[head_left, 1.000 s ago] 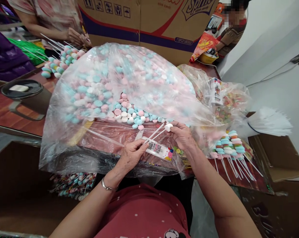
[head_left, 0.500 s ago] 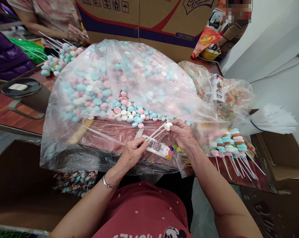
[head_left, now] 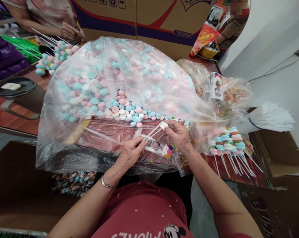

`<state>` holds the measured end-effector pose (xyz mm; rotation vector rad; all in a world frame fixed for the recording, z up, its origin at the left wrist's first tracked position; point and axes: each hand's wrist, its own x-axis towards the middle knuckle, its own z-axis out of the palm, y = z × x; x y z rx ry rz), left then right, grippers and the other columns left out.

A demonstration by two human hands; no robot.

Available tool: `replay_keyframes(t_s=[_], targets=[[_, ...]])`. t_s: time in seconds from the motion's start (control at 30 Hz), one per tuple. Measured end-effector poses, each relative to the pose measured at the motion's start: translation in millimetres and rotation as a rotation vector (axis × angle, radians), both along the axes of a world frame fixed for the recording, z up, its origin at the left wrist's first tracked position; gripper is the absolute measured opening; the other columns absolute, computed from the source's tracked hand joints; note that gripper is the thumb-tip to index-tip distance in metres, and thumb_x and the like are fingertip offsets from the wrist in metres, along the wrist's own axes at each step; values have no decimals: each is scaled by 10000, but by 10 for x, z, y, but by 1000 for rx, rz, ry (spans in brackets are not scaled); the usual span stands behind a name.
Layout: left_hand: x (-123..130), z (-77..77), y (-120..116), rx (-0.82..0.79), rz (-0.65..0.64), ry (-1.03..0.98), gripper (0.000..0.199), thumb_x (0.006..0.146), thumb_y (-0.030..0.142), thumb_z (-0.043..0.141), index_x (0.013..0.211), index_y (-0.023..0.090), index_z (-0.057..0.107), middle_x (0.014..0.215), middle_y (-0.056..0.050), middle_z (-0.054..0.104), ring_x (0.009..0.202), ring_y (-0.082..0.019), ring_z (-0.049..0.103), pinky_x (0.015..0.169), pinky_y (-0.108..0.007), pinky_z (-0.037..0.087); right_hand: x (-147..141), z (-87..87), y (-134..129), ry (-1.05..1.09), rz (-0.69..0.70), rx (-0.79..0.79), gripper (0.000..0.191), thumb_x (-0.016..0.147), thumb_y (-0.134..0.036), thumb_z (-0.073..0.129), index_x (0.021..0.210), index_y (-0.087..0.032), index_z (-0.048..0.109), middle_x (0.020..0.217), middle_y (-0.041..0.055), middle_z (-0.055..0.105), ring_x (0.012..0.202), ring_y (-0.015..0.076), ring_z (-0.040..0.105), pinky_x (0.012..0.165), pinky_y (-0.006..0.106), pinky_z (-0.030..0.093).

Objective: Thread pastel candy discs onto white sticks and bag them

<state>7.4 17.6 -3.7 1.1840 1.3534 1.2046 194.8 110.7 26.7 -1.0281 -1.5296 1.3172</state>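
Observation:
My left hand [head_left: 132, 150] is closed on the lower ends of two white sticks [head_left: 153, 131], which spread slightly apart toward the upper right. My right hand [head_left: 178, 135] pinches a white marshmallow candy [head_left: 164, 126] at the far end of the sticks. Whether both sticks enter the candy I cannot tell. Under the sticks lies a printed white packet [head_left: 157, 148]. Behind my hands a large clear plastic bag [head_left: 149, 79] bulges with pink, blue and white candies. Some loose candies [head_left: 126, 114] spill from its opening. Finished candy skewers [head_left: 229, 142] lie right of my right hand.
A lidded dark mug [head_left: 21, 96] stands at the left. Candy skewers [head_left: 49, 62] lie behind it, near another person's hands [head_left: 71, 32]. A big cardboard box [head_left: 139, 29] blocks the back. White sticks [head_left: 272, 117] are bundled at the right. An open carton [head_left: 20, 191] sits lower left.
My right hand has turned slightly and moved a little left with the white candy, which now sits over the stick ends. The whole view has shifted a bit. My left hand keeps its hold.

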Motion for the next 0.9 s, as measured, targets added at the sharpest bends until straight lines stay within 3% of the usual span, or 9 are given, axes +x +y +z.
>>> replay_keyframes(t_s=[0.23, 0.33, 0.53, 0.7, 0.9], targets=[[10, 73, -5, 33, -2, 11, 226, 844, 333, 591, 702, 173, 664, 519, 54, 464, 489, -97, 391, 487, -209, 328, -13, -69, -65, -241, -36, 322, 240, 893, -308, 555, 1081, -236, 686, 1045, 30, 753, 931, 170, 695, 865, 319, 540], [0, 69, -5, 42, -8, 44, 231, 853, 344, 582, 725, 172, 670, 544, 47, 477, 528, -106, 412, 513, -214, 338, -3, -44, -102, -399, -30, 542, 285, 933, -278, 498, 1155, -224, 667, 1112, 52, 743, 968, 178, 701, 888, 316, 553], [0, 33, -5, -5, 6, 48, 241, 859, 368, 554, 819, 168, 683, 544, 53, 472, 507, -105, 408, 508, -223, 341, -14, -55, -136, -607, -41, 910, 345, 982, -238, 420, 1266, -167, 602, 1047, 102, 746, 924, 200, 708, 841, 329, 581], [5, 20, -2, 44, 4, 54, 236, 855, 349, 556, 902, 171, 703, 549, 55, 465, 516, -108, 418, 514, -224, 354, -116, -98, -170, -693, -10, 1017, 358, 991, -220, 393, 1285, -130, 578, 971, 124, 736, 889, 211, 691, 822, 340, 575], [1, 2, -11, 17, 41, -23, 196, 864, 347, 572, 818, 173, 650, 539, 59, 466, 480, -90, 391, 480, -213, 328, -289, -174, -299, -807, 153, 975, 399, 997, -263, 410, 1354, -143, 541, 934, 98, 740, 825, 201, 675, 776, 307, 547]])
